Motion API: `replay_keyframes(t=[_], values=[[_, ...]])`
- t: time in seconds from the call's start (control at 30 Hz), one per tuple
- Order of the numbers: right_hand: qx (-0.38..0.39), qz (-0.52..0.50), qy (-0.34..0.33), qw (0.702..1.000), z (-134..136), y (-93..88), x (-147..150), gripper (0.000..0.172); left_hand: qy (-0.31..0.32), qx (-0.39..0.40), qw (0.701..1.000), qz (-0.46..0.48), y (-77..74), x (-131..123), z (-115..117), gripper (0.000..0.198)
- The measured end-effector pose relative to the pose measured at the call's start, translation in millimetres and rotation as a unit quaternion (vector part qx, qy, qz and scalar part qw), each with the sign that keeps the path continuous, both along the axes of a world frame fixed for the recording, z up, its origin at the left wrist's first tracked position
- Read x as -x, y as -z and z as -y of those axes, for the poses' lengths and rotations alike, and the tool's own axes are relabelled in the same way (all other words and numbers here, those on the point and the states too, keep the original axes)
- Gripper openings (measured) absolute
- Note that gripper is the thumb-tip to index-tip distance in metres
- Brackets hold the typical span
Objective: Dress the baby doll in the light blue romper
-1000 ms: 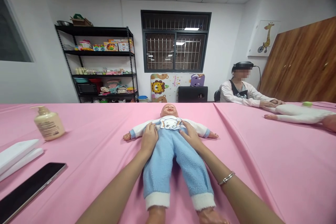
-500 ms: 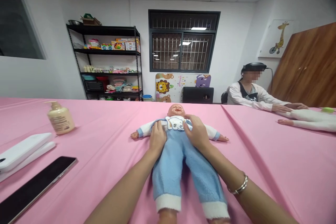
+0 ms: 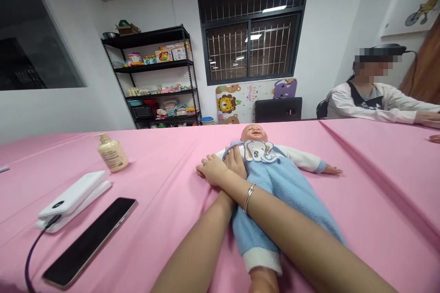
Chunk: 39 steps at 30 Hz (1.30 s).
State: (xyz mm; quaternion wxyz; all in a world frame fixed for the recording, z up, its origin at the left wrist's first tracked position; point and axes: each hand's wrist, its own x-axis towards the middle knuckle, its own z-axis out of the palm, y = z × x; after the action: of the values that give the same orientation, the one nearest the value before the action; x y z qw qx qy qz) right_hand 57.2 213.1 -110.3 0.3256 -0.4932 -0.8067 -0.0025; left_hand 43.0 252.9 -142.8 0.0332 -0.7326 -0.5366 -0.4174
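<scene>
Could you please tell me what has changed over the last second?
The right hand crossed over the baby doll in blue fleece outfit to its arm nearer the cream plastic pump bottle; the left hand slid up to that shoulder, beneath the right wrist. Doll, bottle and flat black phone stayed put.

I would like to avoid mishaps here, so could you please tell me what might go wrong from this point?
The bracelet by the right hand lies against the doll; its fleece suit might snag. The phone and the cabled power bank lie near the left forearm; a sweep could knock them.
</scene>
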Motion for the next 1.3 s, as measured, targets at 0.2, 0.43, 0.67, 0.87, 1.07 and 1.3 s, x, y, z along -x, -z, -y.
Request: replay_keyframes(t=[0.2,0.43,0.67,0.87,1.07,1.3], values=[[-0.037,0.098,0.11,0.988,-5,-41.4,-10,0.035,-0.086,-0.17,0.971,-0.143,-8.4,-13,16,0.048],[0.051,-0.027,0.182,0.982,-30,-115.2,-79,0.03,0.029,-0.242,0.937,-0.25,-35.8,-9,31,0.04],[0.098,-0.172,0.158,0.967,-42,-91.6,-118,0.018,0.043,-0.168,0.934,-0.311,-51.3,-8,47,0.033],[0.084,-0.106,0.094,0.986,-40,-107.2,-108,0.028,0.026,-0.077,0.961,-0.266,-45.6,-7,43,0.037],[0.099,-0.11,0.136,0.98,-32,-117.8,-106,0.021,0.026,-0.189,0.976,-0.106,-44.1,-9,40,0.047],[0.169,0.033,-0.101,0.98,-5,-116.5,-112,0.042,0.104,-0.069,0.991,0.046,-55.6,-1,32,0.043]])
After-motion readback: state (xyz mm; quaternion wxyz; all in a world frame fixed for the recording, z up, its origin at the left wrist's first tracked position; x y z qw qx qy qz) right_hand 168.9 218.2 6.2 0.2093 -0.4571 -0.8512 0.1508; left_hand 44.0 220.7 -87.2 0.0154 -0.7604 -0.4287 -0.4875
